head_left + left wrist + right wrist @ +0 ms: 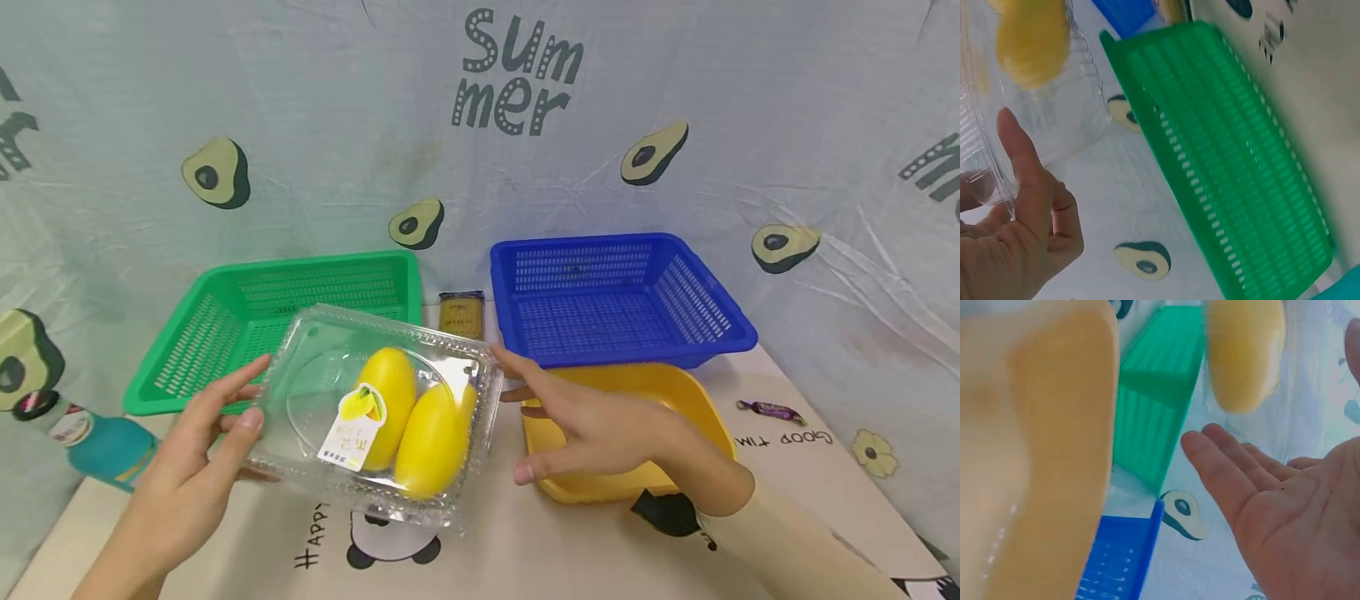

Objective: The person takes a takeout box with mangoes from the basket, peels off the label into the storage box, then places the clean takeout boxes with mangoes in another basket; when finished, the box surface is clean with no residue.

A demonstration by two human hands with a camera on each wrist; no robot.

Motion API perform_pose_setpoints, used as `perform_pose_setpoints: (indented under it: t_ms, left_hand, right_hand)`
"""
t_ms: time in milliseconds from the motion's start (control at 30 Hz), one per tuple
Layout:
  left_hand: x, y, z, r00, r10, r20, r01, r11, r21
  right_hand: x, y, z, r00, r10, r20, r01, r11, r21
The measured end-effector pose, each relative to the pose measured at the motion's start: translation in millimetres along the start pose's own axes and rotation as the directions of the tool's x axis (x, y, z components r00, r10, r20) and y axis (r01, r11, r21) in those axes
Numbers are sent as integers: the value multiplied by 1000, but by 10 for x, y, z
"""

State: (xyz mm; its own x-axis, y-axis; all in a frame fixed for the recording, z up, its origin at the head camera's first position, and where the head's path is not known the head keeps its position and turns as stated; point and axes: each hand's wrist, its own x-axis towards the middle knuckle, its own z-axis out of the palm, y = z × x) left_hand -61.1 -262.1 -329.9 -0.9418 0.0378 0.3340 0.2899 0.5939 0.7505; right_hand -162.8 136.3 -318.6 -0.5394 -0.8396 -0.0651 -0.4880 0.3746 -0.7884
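A clear plastic clamshell box (300, 417) hangs tilted over the table, overlapping the green basket in the head view. Through its lid show yellow mangoes (433, 442) and a white label (352, 429) with a fruit picture. My left hand (198, 467) grips the box at its left edge; the left wrist view shows the index finger (1019, 156) along the plastic wall. At the opposite side, my right hand (592, 417) has its fingers spread, with fingertips right at the box's right edge. In the right wrist view the palm (1304, 519) faces the camera.
Behind the box stands a green basket (217, 275), with a blue basket (622, 358) at back right. A yellow tray (630, 487) lies beneath my right arm. Between the baskets is a small brown packet (461, 317). A blue bottle (108, 446) is at left, a purple-wrapped candy (771, 410) at right.
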Motion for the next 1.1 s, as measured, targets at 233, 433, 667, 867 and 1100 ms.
perform_pose_setpoints:
  t_ms: [233,433,667,867,1100]
  left_hand:
    - [-199,69,185,986,-85,146,98,992,-83]
    - [-330,-2,247,950,-115,292,140,988,-69]
    - [-390,-181,298,845,-84,529,251,934,-253]
    - [-411,-294,311,766,-159,623,378,895,-237]
    - [-419,-381,353,737,-154,658,382,898,-218]
  right_hand:
    - [-206,62,111,999,6,-49,-4,1000,22]
    - [-310,154,149,995,-54,-79,52,998,-37]
    - [-377,229,226,997,-19,-76,6,986,-169]
    - [-405,249,355,997,34,-66,-47,978,-201]
    - [-349,265,478,987,149,-63,-159,964,-214]
